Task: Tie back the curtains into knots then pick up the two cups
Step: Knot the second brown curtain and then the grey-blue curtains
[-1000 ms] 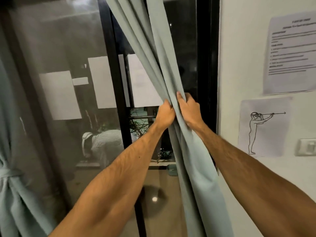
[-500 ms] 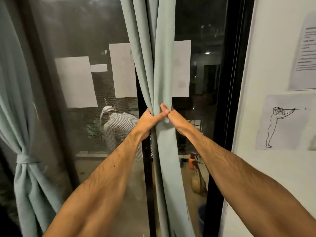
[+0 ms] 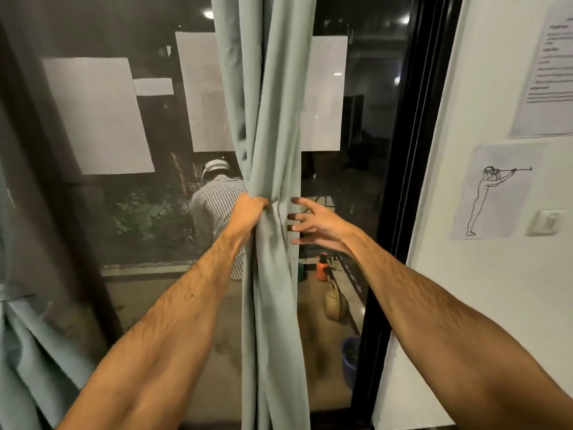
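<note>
Right hand [image 3: 319,223] released from the curtain [image 3: 273,125] since half a second ago, fingers now spread beside it. Left hand [image 3: 248,212] still gripping bunched folds. Curtain pale green, gathered into a hanging column before the glass door [image 3: 356,181].

Left hand [image 3: 248,209] fingers buried in the curtain [image 3: 273,125] folds, curtain top and hem cut by the frame edges, second curtain [image 3: 28,352] far left of that hand mostly cropped, notice [image 3: 548,72] text above the right hand [image 3: 319,223] blurred, unreadable
</note>
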`<state>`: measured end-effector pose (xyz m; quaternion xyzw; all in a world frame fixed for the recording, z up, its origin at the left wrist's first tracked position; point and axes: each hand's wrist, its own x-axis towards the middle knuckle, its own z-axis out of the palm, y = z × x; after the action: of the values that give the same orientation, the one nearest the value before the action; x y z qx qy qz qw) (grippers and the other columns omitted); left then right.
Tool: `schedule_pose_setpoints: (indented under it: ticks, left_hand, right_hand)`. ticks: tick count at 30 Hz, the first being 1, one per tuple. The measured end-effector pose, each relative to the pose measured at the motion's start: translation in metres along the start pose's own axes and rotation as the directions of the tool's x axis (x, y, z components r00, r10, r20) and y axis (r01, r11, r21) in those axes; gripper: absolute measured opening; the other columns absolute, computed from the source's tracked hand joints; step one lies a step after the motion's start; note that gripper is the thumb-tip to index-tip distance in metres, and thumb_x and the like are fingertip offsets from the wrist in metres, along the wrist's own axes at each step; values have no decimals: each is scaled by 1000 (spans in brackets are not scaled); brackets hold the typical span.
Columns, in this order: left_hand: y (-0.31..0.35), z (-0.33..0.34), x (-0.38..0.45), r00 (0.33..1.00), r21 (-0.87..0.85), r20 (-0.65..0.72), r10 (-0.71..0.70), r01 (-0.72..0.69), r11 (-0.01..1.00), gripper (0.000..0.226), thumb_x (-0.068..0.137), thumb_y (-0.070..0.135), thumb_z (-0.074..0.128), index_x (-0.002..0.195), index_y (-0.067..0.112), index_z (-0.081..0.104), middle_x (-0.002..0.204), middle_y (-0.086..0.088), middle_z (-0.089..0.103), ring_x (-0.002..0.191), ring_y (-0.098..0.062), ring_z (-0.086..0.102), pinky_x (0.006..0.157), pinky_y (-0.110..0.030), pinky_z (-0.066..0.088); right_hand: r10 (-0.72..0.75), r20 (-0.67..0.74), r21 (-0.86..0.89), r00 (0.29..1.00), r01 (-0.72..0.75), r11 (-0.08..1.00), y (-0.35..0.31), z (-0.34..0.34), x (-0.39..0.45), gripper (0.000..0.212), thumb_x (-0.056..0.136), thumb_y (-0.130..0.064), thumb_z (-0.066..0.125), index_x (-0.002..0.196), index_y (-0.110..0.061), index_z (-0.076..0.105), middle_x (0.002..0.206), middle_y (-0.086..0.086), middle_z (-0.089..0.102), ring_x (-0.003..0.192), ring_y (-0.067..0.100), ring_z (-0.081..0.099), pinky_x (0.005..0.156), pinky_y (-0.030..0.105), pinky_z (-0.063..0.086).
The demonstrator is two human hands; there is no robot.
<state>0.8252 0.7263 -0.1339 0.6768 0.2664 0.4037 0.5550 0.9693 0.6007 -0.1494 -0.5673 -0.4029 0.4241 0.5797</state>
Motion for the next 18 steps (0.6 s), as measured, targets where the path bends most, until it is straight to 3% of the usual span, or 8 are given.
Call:
schedule_pose_setpoints:
  ticks: [3,6,8,10,12,14,16,18]
  left_hand:
    - [0,-16,6,999,16,-35,7,-7,1000,29,80,3,58,108,4,64,93,-7,70,85,-23,68,81,-38,59]
    - [-4,-29,14,997,52,-52,51,-48,997,29,84,8,56,113,4,63,102,-9,71,92,-22,68,82,-35,57]
    - [-10,-34,17,994,65,-81,79,-74,995,32,84,14,55,113,6,67,106,-7,72,101,-25,68,87,-38,56]
    - [-21,-37,18,992,39,-85,88,-85,996,35,84,31,59,112,12,70,107,-1,74,102,-20,69,95,-43,55]
    - [-31,-39,16,992,0,-49,114,-115,993,53,82,51,69,124,19,67,117,6,73,111,-12,68,102,-38,52]
    - [-42,-41,12,980,86,19,196,-197,977,71,74,59,80,131,21,63,124,8,71,116,-8,66,103,-34,51]
    - [-61,-43,9,982,247,57,180,-189,951,79,63,58,89,129,21,64,122,9,71,116,-9,66,103,-34,52]
    - [-85,-46,1,987,344,67,144,-159,925,65,65,44,92,121,22,67,113,13,71,110,-8,67,101,-31,53]
  right_hand:
    - [74,-195,-181,978,-110,977,34,1,5,59,91,20,50,140,-13,52,130,14,60,109,25,68,83,39,60]
    - [97,-326,-373,940,-222,901,73,5,16,39,94,10,52,130,-5,56,114,11,62,83,21,62,61,28,53]
    - [72,-387,-572,919,-301,763,102,6,27,37,93,-1,58,129,-9,57,119,12,63,89,21,61,65,26,54]
    - [86,-400,-673,913,-356,648,130,13,35,51,87,-6,67,136,-9,53,129,13,62,107,26,62,85,33,58]
    - [187,-383,-635,905,-405,658,157,21,40,68,79,-6,77,141,-7,48,134,13,59,117,30,61,94,35,57]
    - [337,-342,-569,877,-478,669,181,35,38,66,75,-7,85,133,-7,53,130,12,62,115,29,64,92,40,60]
    - [447,-309,-493,840,-543,680,206,48,37,60,75,-12,88,128,-7,58,126,12,64,107,28,67,76,39,64]
    - [504,-337,-392,795,-605,693,226,61,35,58,81,-22,85,129,-7,57,127,16,63,98,32,71,53,33,62]
